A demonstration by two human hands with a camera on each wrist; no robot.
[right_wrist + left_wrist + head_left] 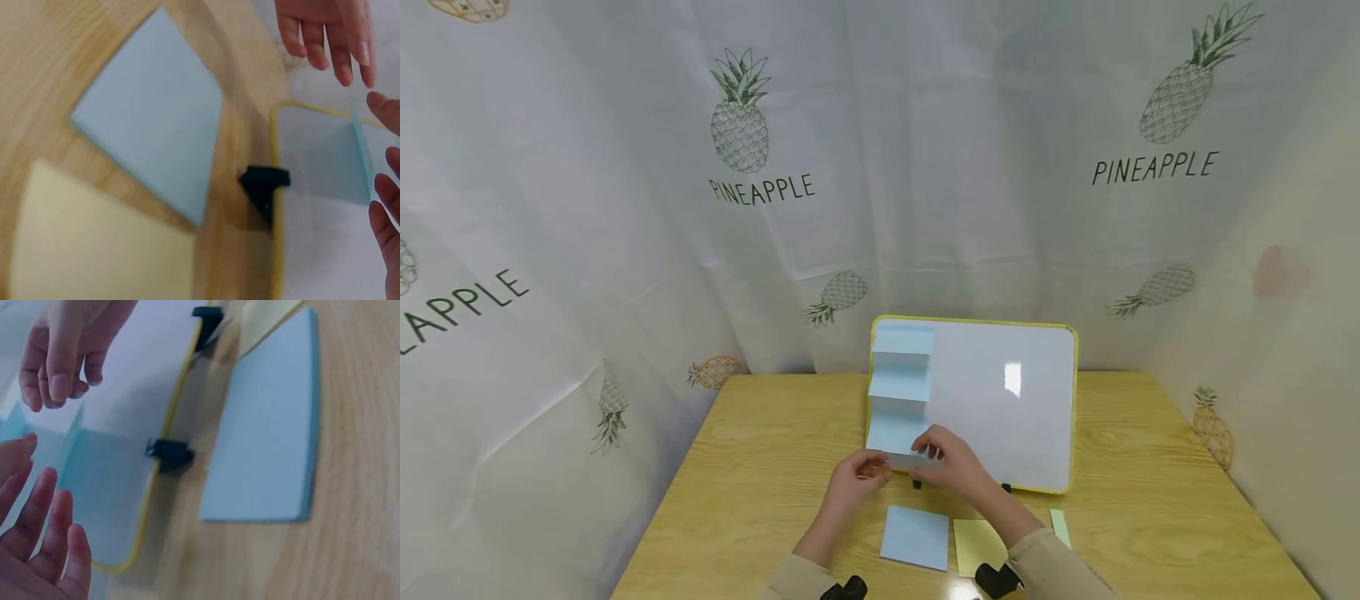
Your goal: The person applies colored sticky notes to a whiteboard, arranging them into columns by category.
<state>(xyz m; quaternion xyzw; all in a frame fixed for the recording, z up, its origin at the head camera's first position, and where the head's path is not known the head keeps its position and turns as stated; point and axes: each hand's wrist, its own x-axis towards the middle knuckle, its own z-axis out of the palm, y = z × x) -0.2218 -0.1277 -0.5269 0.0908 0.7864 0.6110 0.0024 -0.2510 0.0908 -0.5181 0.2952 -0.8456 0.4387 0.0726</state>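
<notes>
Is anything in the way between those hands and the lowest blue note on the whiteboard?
Nothing visible: the left hand and right hand are near the lower edge of the lowest blue note, with no object between. A black clip sits lower, at the bottom of the whiteboard.

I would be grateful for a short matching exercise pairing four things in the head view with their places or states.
Things:
1. Green strip
2. Whiteboard
3. Blue pad
4. Yellow paper

Places or states:
A. Leftmost of three items lying on the table
B. Rightmost of those three
C. Between the other two
D. Bears blue sheets along its left side

Pairs: 1-B, 2-D, 3-A, 4-C
</notes>
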